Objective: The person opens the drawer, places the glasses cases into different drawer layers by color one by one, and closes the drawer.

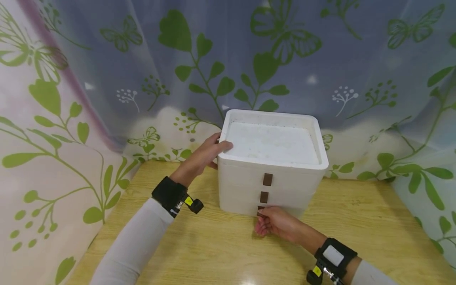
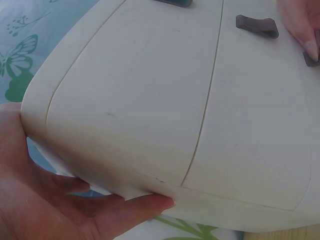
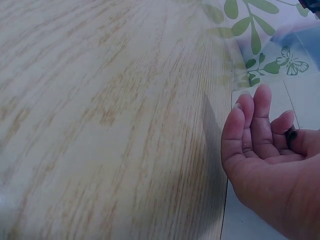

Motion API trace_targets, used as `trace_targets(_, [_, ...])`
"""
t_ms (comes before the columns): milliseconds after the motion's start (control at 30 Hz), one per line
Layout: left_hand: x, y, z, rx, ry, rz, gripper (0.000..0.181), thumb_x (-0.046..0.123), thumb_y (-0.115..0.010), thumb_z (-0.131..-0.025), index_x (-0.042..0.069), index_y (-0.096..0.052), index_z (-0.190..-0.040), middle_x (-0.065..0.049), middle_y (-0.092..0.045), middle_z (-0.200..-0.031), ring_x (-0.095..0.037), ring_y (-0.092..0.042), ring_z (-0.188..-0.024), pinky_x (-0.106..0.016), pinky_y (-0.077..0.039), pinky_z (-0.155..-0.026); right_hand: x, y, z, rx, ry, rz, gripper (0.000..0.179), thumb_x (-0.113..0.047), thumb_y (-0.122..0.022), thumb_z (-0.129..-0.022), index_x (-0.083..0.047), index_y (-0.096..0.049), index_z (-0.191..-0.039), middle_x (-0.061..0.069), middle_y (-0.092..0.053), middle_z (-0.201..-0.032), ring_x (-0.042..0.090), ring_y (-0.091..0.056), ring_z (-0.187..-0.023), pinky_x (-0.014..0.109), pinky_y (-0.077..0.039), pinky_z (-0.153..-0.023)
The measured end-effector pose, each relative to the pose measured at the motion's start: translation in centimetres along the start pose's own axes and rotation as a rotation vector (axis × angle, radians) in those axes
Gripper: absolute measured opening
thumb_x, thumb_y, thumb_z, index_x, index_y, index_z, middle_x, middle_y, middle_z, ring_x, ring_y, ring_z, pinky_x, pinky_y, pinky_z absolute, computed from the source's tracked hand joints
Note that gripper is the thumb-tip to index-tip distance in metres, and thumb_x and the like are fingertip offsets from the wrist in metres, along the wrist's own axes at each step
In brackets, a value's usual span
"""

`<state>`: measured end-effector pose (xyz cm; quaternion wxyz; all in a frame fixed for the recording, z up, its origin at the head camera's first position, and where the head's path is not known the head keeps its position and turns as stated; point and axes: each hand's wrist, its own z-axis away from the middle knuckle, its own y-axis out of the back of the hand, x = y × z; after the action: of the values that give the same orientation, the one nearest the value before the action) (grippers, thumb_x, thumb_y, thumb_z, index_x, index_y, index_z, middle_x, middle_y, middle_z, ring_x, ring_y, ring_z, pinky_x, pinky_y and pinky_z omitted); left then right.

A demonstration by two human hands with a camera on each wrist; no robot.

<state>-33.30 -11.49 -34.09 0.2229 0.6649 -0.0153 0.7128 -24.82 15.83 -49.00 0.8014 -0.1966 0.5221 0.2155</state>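
Observation:
A white drawer box [image 1: 242,184] with a recessed top stands on the wooden table, brown pull tabs down its front. My left hand [image 1: 208,152] grips its left top edge, the thumb over the rim and the fingers spread along the side. In the left wrist view those fingers [image 2: 135,212] touch the side wall. My right hand [image 1: 279,223] pinches the lowest pull tab [image 1: 261,209] between thumb and index finger. Its other fingers are loosely bent in the right wrist view. The middle tab [image 2: 257,26] and the top tab [image 1: 268,179] are free. The drawer fronts sit flush.
The wooden tabletop [image 1: 192,245] extends in front of the box and to both sides. Behind the box hangs a curtain [image 1: 199,91] printed with green leaves and butterflies, close to its back edge. Similar patterned cloth [image 1: 57,158] borders the left side.

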Motion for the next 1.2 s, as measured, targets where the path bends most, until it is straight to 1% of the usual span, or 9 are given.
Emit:
trace_targets(133, [0.1,0.1,-0.1,0.0,-0.012,0.005,0.074,0.046,-0.057,-0.102,0.024,-0.024,-0.165,-0.009,-0.052,-0.151,-0.033,-0.059,-0.131,-0.057,-0.057,-0.096,-0.2,0.1,-0.1,-0.002,-0.004,0.015,0.034,-0.017,-0.035,-0.11,-0.01,-0.052,-0.082,0.001,-0.072,-0.081,0.016,-0.069,-0.078,0.026,-0.057,-0.074])
trace_targets(433, [-0.1,0.0,-0.1,-0.004,-0.005,0.014,0.074,0.046,-0.057,-0.101,0.025,-0.025,-0.165,-0.009,-0.052,-0.15,-0.032,-0.059,-0.131,-0.057,-0.058,-0.096,0.0,0.1,0.0,0.011,-0.016,0.032,0.034,-0.017,-0.034,-0.11,-0.01,-0.051,-0.082,0.002,-0.072,-0.081,0.016,-0.068,-0.078,0.027,-0.057,-0.075])
trace_targets(700, [0.0,-0.3,-0.3,-0.008,-0.01,0.019,0.075,0.049,-0.057,-0.101,0.025,-0.025,-0.165,-0.009,-0.052,-0.152,-0.032,-0.058,-0.134,-0.061,-0.055,-0.1,0.2,0.2,0.4,0.029,-0.006,0.027,0.033,-0.018,-0.036,-0.11,-0.01,-0.053,-0.084,0.001,-0.072,-0.08,0.015,-0.069,-0.078,0.027,-0.057,-0.075])
trace_targets(800, [0.1,-0.4,-0.2,-0.009,-0.001,0.015,0.076,0.051,-0.057,-0.101,0.026,-0.025,-0.165,-0.009,-0.051,-0.153,-0.032,-0.057,-0.135,-0.062,-0.054,-0.102,0.4,0.1,0.5,0.034,0.001,0.026,0.031,-0.021,-0.039,-0.111,-0.008,-0.057,-0.088,0.0,-0.072,-0.081,0.013,-0.069,-0.078,0.026,-0.057,-0.074])
trace_targets(967, [0.0,-0.5,-0.3,-0.008,0.0,0.014,0.076,0.053,-0.057,-0.101,0.026,-0.026,-0.164,-0.009,-0.051,-0.152,-0.032,-0.056,-0.135,-0.063,-0.053,-0.103,0.6,0.0,1.0,0.043,0.006,0.054,0.031,-0.025,-0.045,-0.111,-0.001,-0.063,-0.101,-0.001,-0.071,-0.083,0.011,-0.068,-0.079,0.025,-0.058,-0.075])
trace_targets(1200, [-0.1,-0.5,-0.4,-0.011,-0.008,0.021,0.075,0.055,-0.055,-0.102,0.026,-0.025,-0.165,-0.009,-0.054,-0.149,-0.032,-0.057,-0.134,-0.063,-0.054,-0.101,0.1,0.4,2.5,0.06,0.021,0.117,0.036,-0.022,-0.047,-0.11,0.009,-0.065,-0.111,-0.001,-0.071,-0.085,0.009,-0.068,-0.078,0.025,-0.06,-0.075])
